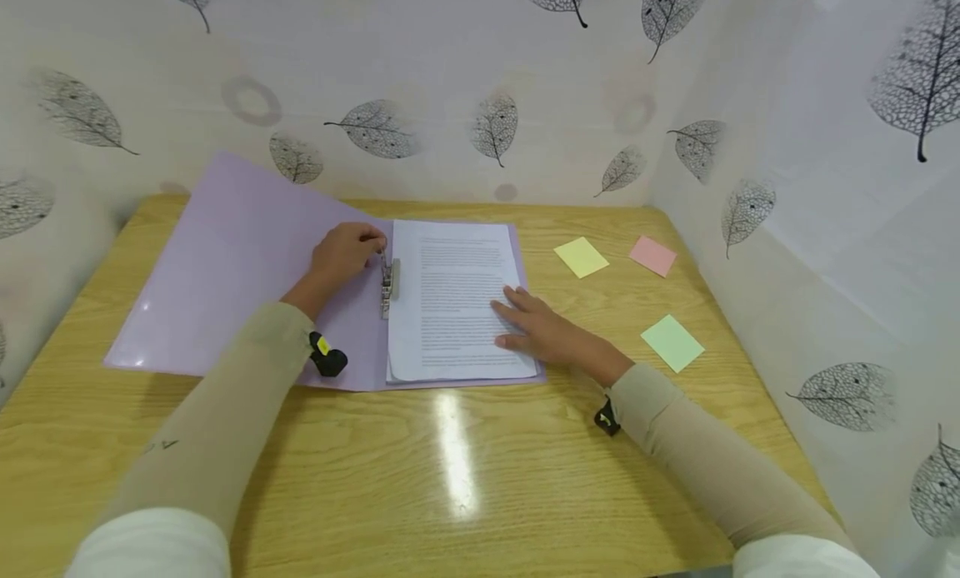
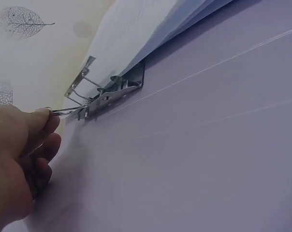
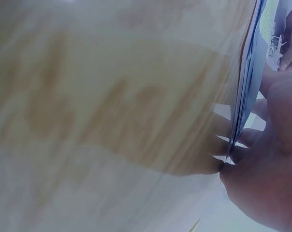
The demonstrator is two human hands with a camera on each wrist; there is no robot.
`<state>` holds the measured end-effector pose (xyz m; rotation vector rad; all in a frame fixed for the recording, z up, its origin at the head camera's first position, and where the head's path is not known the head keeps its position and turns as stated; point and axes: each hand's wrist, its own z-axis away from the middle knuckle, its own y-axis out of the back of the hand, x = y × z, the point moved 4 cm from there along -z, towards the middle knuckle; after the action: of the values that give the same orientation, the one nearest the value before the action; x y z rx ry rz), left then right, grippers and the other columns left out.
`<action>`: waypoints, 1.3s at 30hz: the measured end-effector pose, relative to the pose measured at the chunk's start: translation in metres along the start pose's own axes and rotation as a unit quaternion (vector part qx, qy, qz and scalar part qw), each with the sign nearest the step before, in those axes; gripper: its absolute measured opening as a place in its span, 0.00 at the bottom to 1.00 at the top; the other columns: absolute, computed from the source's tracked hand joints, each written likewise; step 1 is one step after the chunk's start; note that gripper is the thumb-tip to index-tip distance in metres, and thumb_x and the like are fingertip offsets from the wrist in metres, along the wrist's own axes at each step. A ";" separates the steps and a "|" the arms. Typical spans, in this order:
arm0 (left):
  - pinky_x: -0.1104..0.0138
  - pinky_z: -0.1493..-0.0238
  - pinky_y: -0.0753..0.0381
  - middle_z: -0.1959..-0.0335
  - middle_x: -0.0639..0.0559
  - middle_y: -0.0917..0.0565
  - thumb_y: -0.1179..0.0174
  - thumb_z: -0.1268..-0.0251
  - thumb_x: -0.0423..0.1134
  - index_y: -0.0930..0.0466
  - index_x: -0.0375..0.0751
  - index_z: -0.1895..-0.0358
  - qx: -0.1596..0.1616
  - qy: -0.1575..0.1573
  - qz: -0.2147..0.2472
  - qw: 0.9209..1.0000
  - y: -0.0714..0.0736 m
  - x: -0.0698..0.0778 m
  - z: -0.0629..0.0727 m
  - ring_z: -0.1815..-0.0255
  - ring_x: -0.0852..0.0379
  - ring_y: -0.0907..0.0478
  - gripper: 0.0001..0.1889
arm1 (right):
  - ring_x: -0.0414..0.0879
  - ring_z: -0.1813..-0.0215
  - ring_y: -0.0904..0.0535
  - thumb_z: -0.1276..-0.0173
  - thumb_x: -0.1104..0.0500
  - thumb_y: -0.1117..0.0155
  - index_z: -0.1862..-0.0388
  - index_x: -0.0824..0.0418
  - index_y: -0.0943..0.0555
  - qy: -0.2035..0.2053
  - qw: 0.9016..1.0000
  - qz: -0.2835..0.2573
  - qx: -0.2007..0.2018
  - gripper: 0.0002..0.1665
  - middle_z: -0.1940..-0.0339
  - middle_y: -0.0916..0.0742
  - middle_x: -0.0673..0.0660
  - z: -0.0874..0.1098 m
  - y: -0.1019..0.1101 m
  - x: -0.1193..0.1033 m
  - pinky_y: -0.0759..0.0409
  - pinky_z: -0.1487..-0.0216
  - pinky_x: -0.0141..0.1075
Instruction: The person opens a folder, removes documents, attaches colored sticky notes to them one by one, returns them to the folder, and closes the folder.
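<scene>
A lilac lever arch file lies open on the table, its front cover turned to the left and tilted up. On its right half rests a stack of printed paper. My left hand pinches the metal lever of the file's clip between thumb and fingers. In the left wrist view, the clip's metal arches stand raised beside the paper's edge. My right hand rests with spread fingers on the stack's right edge, and the right wrist view has that hand against the sheets' edges.
Right of the file lie a yellow sticky note, a pink one and a green one. Behind the wooden table hangs a white sheet with a leaf print, which also runs along the right side.
</scene>
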<state>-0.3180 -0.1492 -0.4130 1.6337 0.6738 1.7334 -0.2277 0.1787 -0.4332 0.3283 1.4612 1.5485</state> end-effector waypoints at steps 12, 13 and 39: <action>0.47 0.42 0.28 0.44 0.46 0.16 0.48 0.21 0.47 0.16 0.44 0.42 -0.011 0.013 -0.066 0.998 -0.011 0.000 -0.009 0.46 0.46 0.23 0.17 | 0.64 0.17 0.64 0.21 0.44 0.46 0.18 0.60 0.48 0.003 1.000 -0.006 0.001 0.43 0.17 0.54 0.67 0.000 0.003 -0.003 0.60 0.18 0.58; 0.46 0.42 0.28 0.44 0.45 0.16 0.48 0.21 0.47 0.16 0.44 0.42 -0.013 0.014 -0.066 0.998 -0.011 0.000 -0.009 0.45 0.46 0.24 0.17 | 0.64 0.16 0.64 0.21 0.44 0.46 0.18 0.59 0.48 0.003 1.000 -0.005 0.001 0.43 0.17 0.54 0.66 0.000 0.003 -0.003 0.60 0.18 0.57; 0.70 0.70 0.23 0.45 0.45 0.18 0.48 0.23 0.59 0.30 0.48 0.26 0.052 -0.041 0.113 0.991 0.012 0.007 0.169 0.60 0.52 0.20 0.30 | 0.63 0.16 0.66 0.21 0.42 0.48 0.17 0.59 0.49 0.000 1.000 -0.012 -0.002 0.43 0.16 0.56 0.65 0.001 0.002 -0.001 0.61 0.19 0.58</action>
<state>-0.1518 -0.1635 -0.3845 1.9042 0.5655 1.8018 -0.2270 0.1786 -0.4310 0.3087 1.4573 1.5322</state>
